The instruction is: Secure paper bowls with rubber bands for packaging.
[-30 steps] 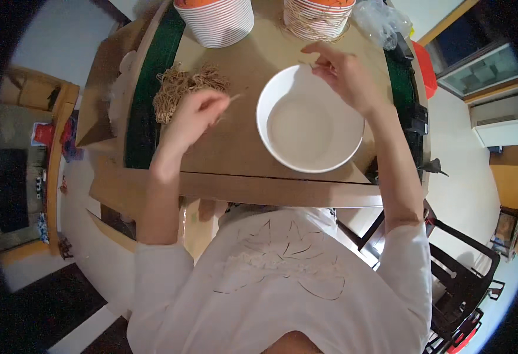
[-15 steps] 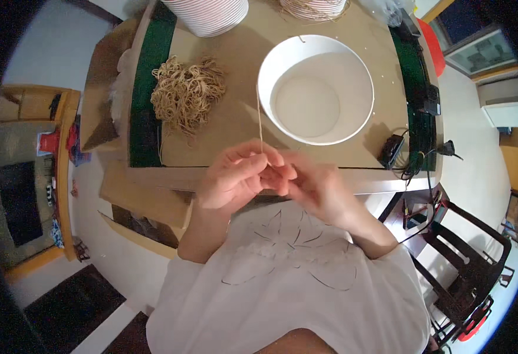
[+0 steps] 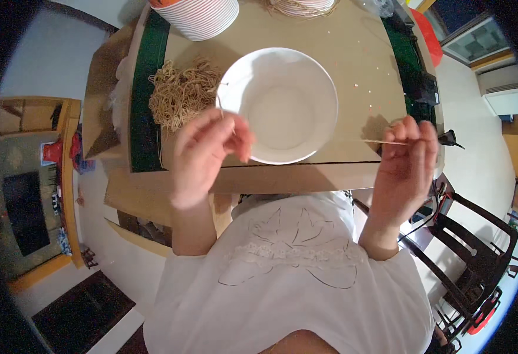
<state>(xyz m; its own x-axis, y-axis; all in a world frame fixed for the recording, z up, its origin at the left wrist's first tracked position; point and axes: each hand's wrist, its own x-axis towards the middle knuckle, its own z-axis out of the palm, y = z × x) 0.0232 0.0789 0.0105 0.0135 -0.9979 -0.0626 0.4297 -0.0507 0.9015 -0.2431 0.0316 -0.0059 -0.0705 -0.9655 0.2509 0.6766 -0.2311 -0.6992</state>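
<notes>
A large white paper bucket (image 3: 294, 154) stands tilted toward me on the table, its inside showing. At its left rim, my left hand (image 3: 209, 153) pinches a strand of tan twine (image 3: 219, 100) that runs up beside the rim. Out to the right, well apart from the bucket, my right hand (image 3: 409, 156) has its fingers closed on a length of twine (image 3: 380, 141) stretched leftward. Between the two hands the twine is too faint to follow. A loose tangled heap of tan twine (image 3: 182, 94) lies behind my left hand.
A stack of white ribbed buckets (image 3: 203, 20) stands at the back left, another stack with twine (image 3: 303, 7) at the back. Black adapters and cables (image 3: 427, 88) line the table's right edge. A dark chair (image 3: 465, 253) stands at right, cardboard (image 3: 135, 194) at left.
My hands, together before, are now apart: the right has swung far right with twine, the left slightly left and up. The bucket has shifted left, closer to the twine heap.
</notes>
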